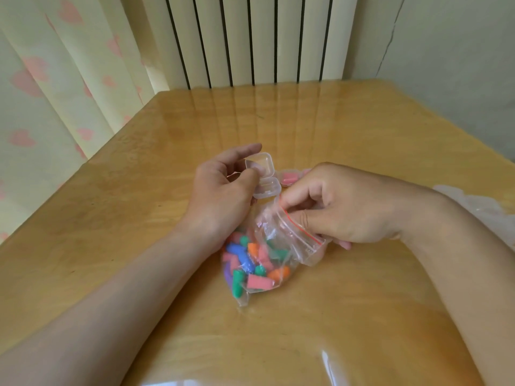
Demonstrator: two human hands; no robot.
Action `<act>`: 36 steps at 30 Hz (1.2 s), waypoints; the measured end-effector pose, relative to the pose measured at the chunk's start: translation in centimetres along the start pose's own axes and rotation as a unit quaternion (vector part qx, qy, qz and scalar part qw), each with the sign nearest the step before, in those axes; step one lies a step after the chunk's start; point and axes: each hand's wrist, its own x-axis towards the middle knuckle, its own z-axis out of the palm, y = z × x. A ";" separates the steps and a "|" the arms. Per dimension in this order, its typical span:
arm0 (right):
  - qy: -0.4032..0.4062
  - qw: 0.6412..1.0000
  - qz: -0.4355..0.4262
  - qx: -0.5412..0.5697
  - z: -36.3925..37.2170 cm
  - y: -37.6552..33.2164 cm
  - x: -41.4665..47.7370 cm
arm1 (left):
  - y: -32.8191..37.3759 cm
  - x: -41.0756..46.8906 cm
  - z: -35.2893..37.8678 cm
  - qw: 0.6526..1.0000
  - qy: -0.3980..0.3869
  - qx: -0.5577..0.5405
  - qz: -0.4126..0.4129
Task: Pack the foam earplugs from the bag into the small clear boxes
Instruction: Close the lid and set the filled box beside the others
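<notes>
Earplug bag [259, 263] between right fingers [302, 196]

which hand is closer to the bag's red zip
Right. The right hand pinches the bag at its red zip; the left hand is to the zip's left, holding an open box.

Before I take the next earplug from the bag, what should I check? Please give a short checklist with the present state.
1. Small clear box held in left hand, lid open: ok.
2. That box holds nothing yet: ok.
3. Right hand pinches the bag at its zip edge: ok.
4. Bag mouth open enough to reach in: cannot tell.
5. Earplugs left in bag: ok.
6. Second box with pink earplugs, lid shut: cannot tell.
</notes>
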 end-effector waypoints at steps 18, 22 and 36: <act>0.021 0.998 -0.027 -0.056 3.1 0.0 2.0 | -0.1 0.0 -0.1 1.000 0.000 -0.003 0.027; 0.010 1.000 -0.007 -0.023 2.8 0.2 2.0 | -0.1 -0.2 -0.2 0.999 -0.002 0.006 0.032; 0.006 0.999 -0.025 0.028 3.4 0.0 2.2 | 0.0 -0.6 0.0 0.999 -0.014 0.013 0.043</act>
